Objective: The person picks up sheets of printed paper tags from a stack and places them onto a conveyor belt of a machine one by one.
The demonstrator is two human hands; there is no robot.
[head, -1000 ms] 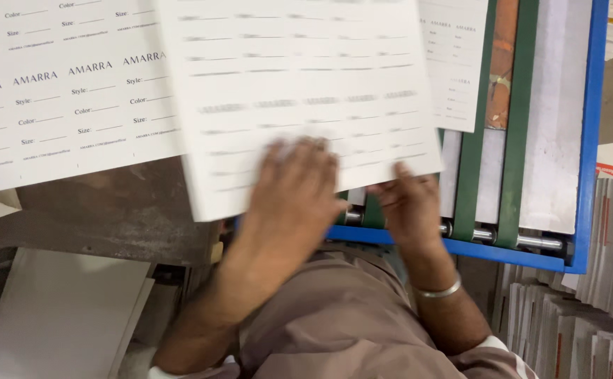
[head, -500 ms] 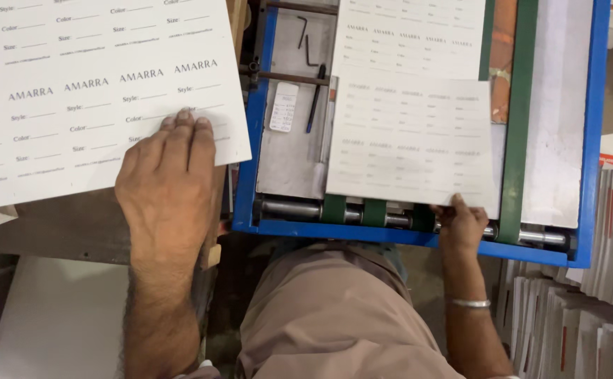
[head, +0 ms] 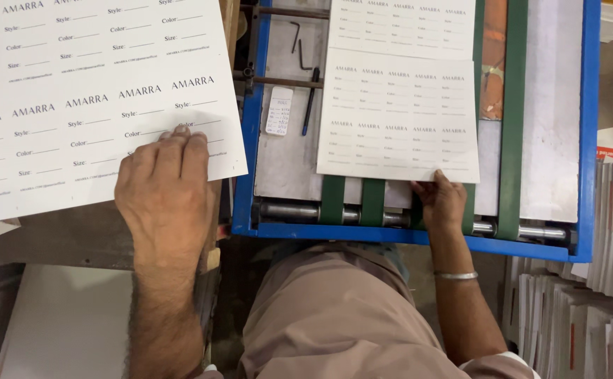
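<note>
Pinching smooth, seemingly matte sheet

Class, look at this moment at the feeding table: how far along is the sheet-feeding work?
Done: one printed sheet already lies further up the green belts. In hand: the right hand has its grip on the near edge of a second sheet on the belts, while the left hand rests flat on the stack of printed sheets beside the blue-framed table. Left: that stack remains unfed.
</note>
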